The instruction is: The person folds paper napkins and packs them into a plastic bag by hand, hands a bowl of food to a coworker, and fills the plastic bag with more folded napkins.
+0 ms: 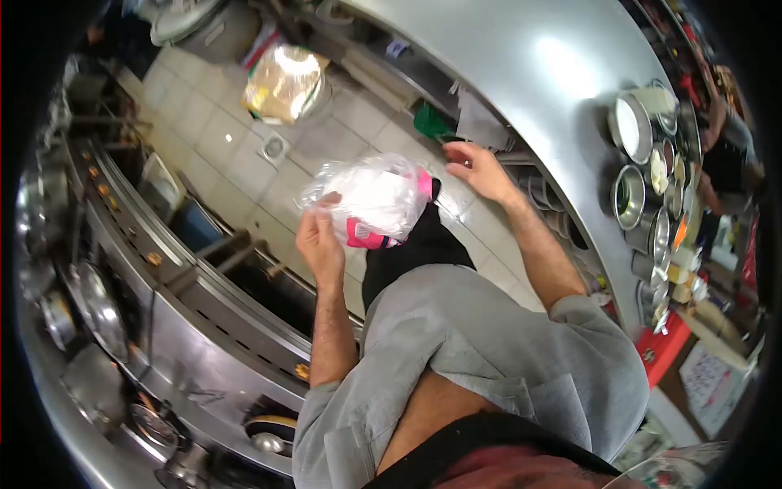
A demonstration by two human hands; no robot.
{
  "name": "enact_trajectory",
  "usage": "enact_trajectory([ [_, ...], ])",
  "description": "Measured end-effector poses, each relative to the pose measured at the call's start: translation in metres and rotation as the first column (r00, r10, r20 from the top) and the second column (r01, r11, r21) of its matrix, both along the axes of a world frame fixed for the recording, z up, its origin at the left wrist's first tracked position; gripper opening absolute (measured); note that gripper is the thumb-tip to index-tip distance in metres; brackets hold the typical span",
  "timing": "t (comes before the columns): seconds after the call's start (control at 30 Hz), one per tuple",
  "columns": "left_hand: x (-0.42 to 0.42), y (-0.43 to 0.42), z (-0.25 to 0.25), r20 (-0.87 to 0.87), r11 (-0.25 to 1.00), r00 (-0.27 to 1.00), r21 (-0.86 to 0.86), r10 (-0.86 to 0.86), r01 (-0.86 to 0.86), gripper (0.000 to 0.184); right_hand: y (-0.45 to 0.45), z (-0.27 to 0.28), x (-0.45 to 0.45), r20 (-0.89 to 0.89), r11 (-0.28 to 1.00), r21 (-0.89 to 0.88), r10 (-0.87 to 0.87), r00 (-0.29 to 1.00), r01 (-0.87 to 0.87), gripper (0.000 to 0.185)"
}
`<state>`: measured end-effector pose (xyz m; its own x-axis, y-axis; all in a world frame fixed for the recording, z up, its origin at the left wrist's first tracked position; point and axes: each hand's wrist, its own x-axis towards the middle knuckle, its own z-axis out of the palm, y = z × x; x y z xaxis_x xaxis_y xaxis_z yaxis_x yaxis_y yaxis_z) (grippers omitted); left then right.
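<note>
A clear plastic bag [371, 198] with white contents and pink printed patches hangs over the tiled floor, in front of the dark trousers. My left hand [320, 236] pinches the bag's left edge, its fingertips partly behind the film. To the right of the bag, my right hand [481, 171] is held apart from it, fingers loosely bent and spread, with nothing visible in them. A green object [430, 122] lies just beyond that hand, by the counter's lower shelf.
A steel counter [521, 49] curves along the right, with several metal bowls [630, 196] of food. The stove [220, 301] with pans runs along the left. A yellowish package [285, 84] stands on the floor ahead. Another person's arm [714, 122] shows at far right.
</note>
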<state>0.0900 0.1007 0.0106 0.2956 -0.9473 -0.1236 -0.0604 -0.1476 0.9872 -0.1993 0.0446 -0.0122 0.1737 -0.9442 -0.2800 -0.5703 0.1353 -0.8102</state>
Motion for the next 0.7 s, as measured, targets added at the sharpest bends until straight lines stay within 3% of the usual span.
enact_trajectory([
  [0.03, 0.007, 0.012, -0.026, -0.027, 0.999, 0.999, 0.029, 0.039, -0.038, 0.024, 0.010, -0.041, -0.010, -0.146, 0.999, -0.040, -0.011, 0.989, 0.005, 0.043],
  [0.1, 0.015, 0.036, -0.074, 0.018, 0.990, 0.996, 0.115, -0.088, 0.085, 0.024, 0.018, -0.095, -0.025, -0.224, 0.976, 0.018, -0.207, 0.953, 0.216, 0.047],
  [0.17, 0.018, 0.058, -0.099, -0.029, 0.960, 0.998, 0.272, -0.055, 0.061, 0.023, 0.010, -0.138, -0.049, -0.531, 0.905, -0.418, -0.319, 0.785, 0.085, 0.044],
  [0.2, 0.019, 0.066, -0.108, 0.001, 0.958, 0.998, 0.282, -0.062, 0.060, 0.023, -0.002, -0.133, -0.045, -0.551, 0.889, -0.393, -0.432, 0.714, 0.235, 0.047],
  [0.23, 0.020, 0.070, -0.119, 0.033, 0.958, 0.997, 0.281, -0.070, 0.058, 0.022, -0.020, -0.123, -0.047, -0.420, 0.878, -0.302, -0.471, 0.775, 0.370, 0.049],
  [0.3, 0.020, 0.093, -0.149, -0.009, 0.948, 1.000, 0.317, -0.009, 0.011, 0.022, -0.046, -0.143, -0.067, -0.454, 0.765, -0.561, -0.604, 0.655, 0.317, 0.051],
  [0.37, 0.023, 0.103, -0.174, -0.015, 0.918, 0.997, 0.390, 0.080, -0.068, 0.022, -0.072, -0.166, -0.098, -0.575, 0.752, -0.590, -0.647, 0.500, 0.295, 0.062],
  [0.4, 0.026, 0.108, -0.182, 0.005, 0.892, 0.996, 0.445, 0.084, -0.078, 0.022, -0.085, -0.170, -0.101, -0.592, 0.761, -0.588, -0.636, 0.494, 0.276, 0.062],
  [0.47, 0.026, 0.112, -0.196, -0.038, 0.880, 0.994, 0.470, 0.100, -0.070, 0.022, -0.114, -0.167, -0.106, -0.581, 0.725, -0.527, -0.689, 0.433, 0.444, 0.076],
  [0.5, 0.024, 0.109, -0.198, -0.062, 0.871, 0.989, 0.484, 0.135, -0.088, 0.023, -0.125, -0.157, -0.097, -0.591, 0.729, -0.531, -0.684, 0.427, 0.432, 0.076],
  [0.57, 0.017, 0.110, -0.207, -0.054, 0.876, 0.988, 0.471, 0.142, -0.100, 0.023, -0.140, -0.142, -0.074, -0.358, 0.783, -0.398, -0.612, 0.705, 0.477, 0.086],
  [0.7, 0.005, 0.113, -0.224, -0.078, 0.867, 0.982, 0.485, 0.173, -0.114, 0.023, -0.177, -0.172, -0.083, -0.342, 0.767, -0.460, -0.617, 0.709, 0.447, 0.096],
])
